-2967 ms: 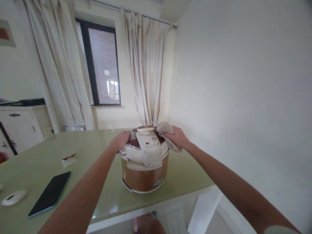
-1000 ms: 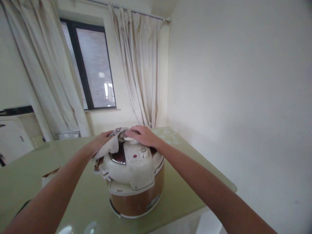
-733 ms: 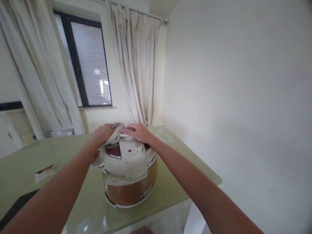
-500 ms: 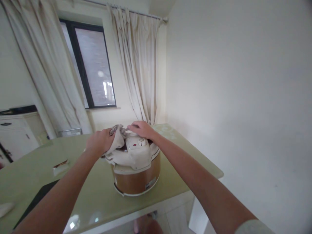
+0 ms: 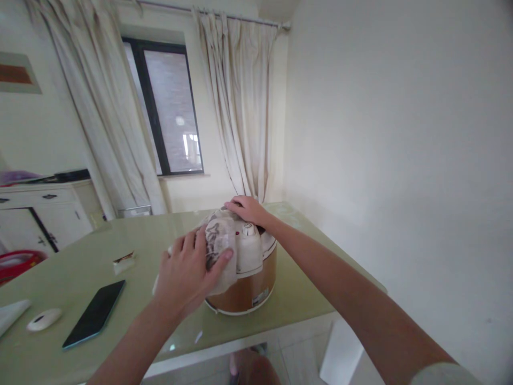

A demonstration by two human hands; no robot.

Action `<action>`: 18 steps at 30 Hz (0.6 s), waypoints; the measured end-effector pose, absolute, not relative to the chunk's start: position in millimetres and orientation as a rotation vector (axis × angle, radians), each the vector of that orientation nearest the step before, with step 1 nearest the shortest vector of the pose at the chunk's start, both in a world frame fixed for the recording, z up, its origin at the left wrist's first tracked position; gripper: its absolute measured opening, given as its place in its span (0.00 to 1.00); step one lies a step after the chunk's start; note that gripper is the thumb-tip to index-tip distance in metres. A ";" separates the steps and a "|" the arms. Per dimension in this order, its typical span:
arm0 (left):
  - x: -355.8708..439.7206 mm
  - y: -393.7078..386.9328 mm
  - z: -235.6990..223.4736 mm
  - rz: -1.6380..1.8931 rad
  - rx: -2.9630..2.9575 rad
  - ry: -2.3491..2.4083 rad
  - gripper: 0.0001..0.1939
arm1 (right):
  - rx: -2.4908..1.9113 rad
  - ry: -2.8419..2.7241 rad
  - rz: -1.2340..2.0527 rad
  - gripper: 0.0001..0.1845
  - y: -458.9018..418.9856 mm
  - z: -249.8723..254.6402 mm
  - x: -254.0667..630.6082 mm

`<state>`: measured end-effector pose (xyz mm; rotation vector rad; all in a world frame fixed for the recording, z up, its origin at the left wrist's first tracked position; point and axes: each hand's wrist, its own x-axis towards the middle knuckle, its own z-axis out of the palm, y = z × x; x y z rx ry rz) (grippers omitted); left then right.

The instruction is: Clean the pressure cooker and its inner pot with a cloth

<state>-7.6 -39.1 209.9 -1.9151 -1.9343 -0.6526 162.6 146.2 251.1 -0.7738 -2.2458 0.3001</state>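
Observation:
A round cooker-like appliance (image 5: 244,297) with a brown body and white top stands on the table; its exact kind is unclear. A dial (image 5: 248,230) and a small red light show on its top. My left hand (image 5: 188,262) presses a patterned white cloth (image 5: 220,240) against the near left of the top, thumb apart and fingers bent over the fabric. The cloth hides much of that side. My right hand (image 5: 250,209) is curled over the far part of the top, steadying it, its fingertips by the cloth's upper edge.
On the green table (image 5: 160,326) lie a dark phone (image 5: 95,313), a white mouse (image 5: 44,320), part of a white object (image 5: 12,315) and a small packet (image 5: 124,261). A red basin (image 5: 20,266) and white cabinet (image 5: 64,214) are at left. A wall (image 5: 401,160) rises at right.
My left hand and the cloth have moved from the upper left of the appliance down its near side, spreading the cloth. My right hand stays on top. The view has turned left.

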 end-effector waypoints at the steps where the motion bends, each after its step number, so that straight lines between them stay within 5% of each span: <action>1: -10.1 -38.5 206.5 -0.705 -1.963 -1.924 0.41 | -0.766 -2.249 0.292 0.22 146.5 251.0 162.5; 4: -21.5 -29.4 202.5 -0.795 -2.018 -1.927 0.48 | -0.757 -2.246 0.281 0.21 147.4 250.6 161.7; 9: -42.4 3.2 213.1 -0.948 -2.079 -2.021 0.36 | -0.784 -2.247 0.264 0.22 149.8 249.4 160.7; 18: -65.6 78.1 243.1 -1.038 -2.223 -2.145 0.34 | -0.761 -2.251 0.259 0.22 148.8 249.0 161.9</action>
